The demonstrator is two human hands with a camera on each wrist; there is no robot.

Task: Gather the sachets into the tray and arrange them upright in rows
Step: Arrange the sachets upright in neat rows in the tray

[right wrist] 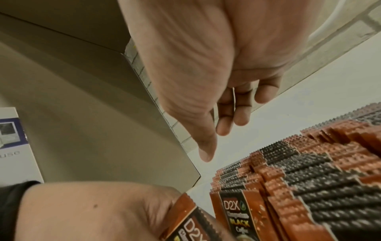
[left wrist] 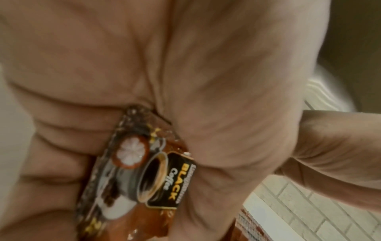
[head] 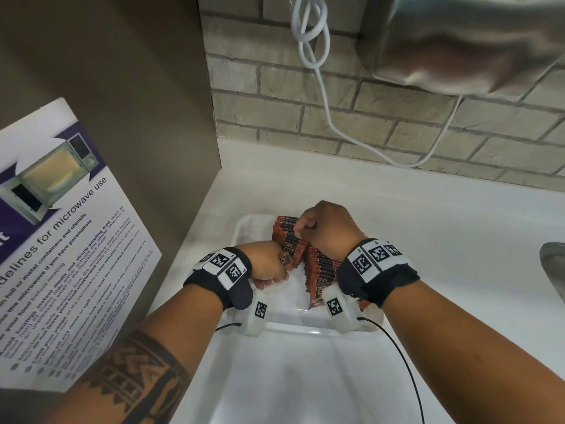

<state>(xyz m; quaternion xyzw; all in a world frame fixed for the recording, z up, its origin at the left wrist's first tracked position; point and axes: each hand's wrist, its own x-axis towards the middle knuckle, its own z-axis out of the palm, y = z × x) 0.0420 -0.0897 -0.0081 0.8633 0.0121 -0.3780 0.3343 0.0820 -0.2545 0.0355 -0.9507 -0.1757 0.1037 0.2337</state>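
Sachets (head: 289,237) mostly in the white tray (head: 244,228) already: two rows standing on edge, crimped tops up, packed face to face. Far row (right wrist: 309,163) sits toward the back wall, near row (head: 321,267) runs toward me on the right side of the tray.

My left hand (head: 266,264) is clamped on one loose sachet (left wrist: 144,171), fingers and thumb curled round it, label reads black coffee. It sits just left of the rows, over the bare tray floor, nearer to the open end of the rows than the right hand is.

My right hand (head: 327,228) is over the far row, fingers (right wrist: 224,124) loosely curled downward, thumb pointing down at the sachet tops. Holding nothing as far as I can see; whether the fingertips touch the tops, can't tell.

Key relation: held sachet's long axis is tilted, not yet parallel with the standing ones. Rows lie to the right of and beyond the left hand. My read: next move needs the sachet turned upright, face parallel to the front sachet (right wrist: 237,212), then slid in against it while the right hand steadies the row. Risk: row fans over if pushed unsupported.
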